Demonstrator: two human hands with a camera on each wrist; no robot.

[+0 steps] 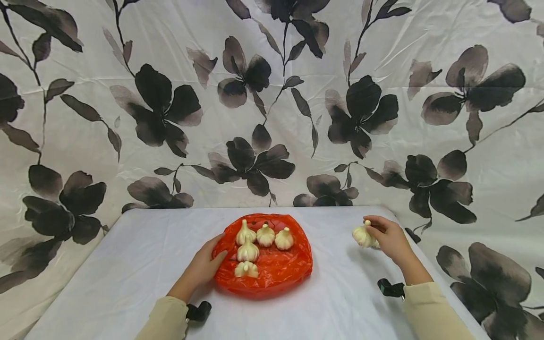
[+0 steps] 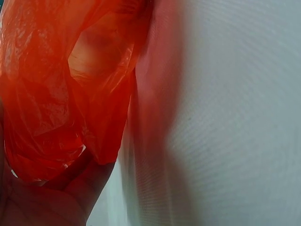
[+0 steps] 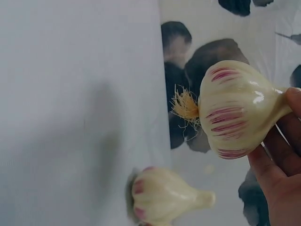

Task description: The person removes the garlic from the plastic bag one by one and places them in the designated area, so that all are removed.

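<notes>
At the right side of the table my right hand [image 1: 387, 237] pinches a garlic bulb [image 1: 362, 235] by its stem. The right wrist view shows purple streaks and a tuft of dry roots on this bulb [image 3: 235, 110], held above the table. A second garlic bulb [image 3: 164, 195] lies below it on the cloth, mostly hidden in the head view. My left hand [image 1: 204, 264] grips the left edge of a red plastic bag [image 1: 280, 267], thumb over the rim and fingers along the outer side. Several garlic bulbs [image 1: 248, 251] sit on the bag, grouped toward its left and back.
A white cloth covers the table [image 1: 331, 302]. Behind it hangs a pale curtain [image 1: 306, 118] with dark flowers. The right table edge runs close to the right hand. A small black camera [image 1: 199, 311] is strapped at the left wrist, another [image 1: 390, 288] at the right.
</notes>
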